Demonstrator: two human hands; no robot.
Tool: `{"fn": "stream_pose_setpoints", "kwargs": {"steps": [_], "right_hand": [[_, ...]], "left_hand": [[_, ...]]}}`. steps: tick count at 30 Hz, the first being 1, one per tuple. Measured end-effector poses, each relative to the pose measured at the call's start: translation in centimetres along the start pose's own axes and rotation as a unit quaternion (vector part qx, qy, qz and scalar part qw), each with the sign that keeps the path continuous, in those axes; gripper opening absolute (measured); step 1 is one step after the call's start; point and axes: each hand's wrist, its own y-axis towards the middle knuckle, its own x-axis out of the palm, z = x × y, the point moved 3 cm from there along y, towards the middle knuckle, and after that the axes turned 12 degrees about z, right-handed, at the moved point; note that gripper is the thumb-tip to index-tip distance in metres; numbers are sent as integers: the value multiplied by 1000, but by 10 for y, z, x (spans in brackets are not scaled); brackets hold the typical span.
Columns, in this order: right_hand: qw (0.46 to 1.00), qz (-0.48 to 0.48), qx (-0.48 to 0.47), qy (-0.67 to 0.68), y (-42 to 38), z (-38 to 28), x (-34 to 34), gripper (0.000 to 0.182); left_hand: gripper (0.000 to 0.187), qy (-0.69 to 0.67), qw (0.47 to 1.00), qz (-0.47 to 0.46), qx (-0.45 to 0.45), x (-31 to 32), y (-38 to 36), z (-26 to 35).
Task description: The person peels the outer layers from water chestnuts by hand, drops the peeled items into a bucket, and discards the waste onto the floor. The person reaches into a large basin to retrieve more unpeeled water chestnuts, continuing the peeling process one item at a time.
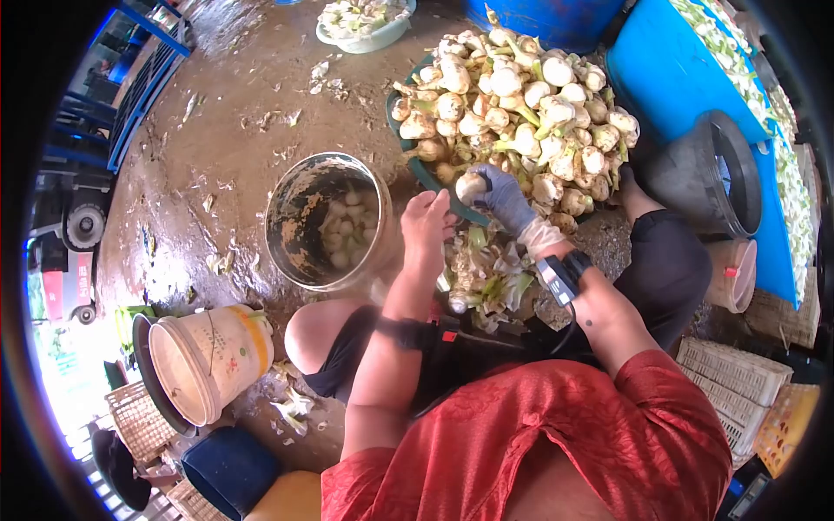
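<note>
My right hand [499, 200], in a grey-blue glove, is closed around a pale, round, turnip-like bulb [470, 187]. It is at the near edge of a large heap of similar bulbs [521, 113], many with short cut green stems, piled in a dark green tub [408, 161]. My bare left hand [426, 227] is raised between that bulb and a metal bucket [287, 269]; its fingers are loosely bent and apart, with nothing visible in them. Several whitish bulbs [349, 227] lie inside the bucket. Leafy trimmings [486, 278] are piled below my hands.
A tipped white plastic bucket [187, 369] lies at left. A basin of trimmings [365, 30] stands at the far side. On the right are a blue trough [686, 78], a dark grey bucket [695, 174] and stacked crates [730, 382]. Scraps litter the wet floor [217, 139].
</note>
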Motion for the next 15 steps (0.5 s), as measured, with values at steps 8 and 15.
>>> {"fn": "stream_pose_setpoints", "kwargs": {"steps": [8, 15], "right_hand": [[978, -24, -101, 183, -53, -64, -3, 32], [993, 33, -31, -106, -47, -59, -12, 37]], "left_hand": [[45, -72, 987, -107, 96, 13, -10, -4], [55, 190, 894, -26, 405, 20, -43, 0]]}}
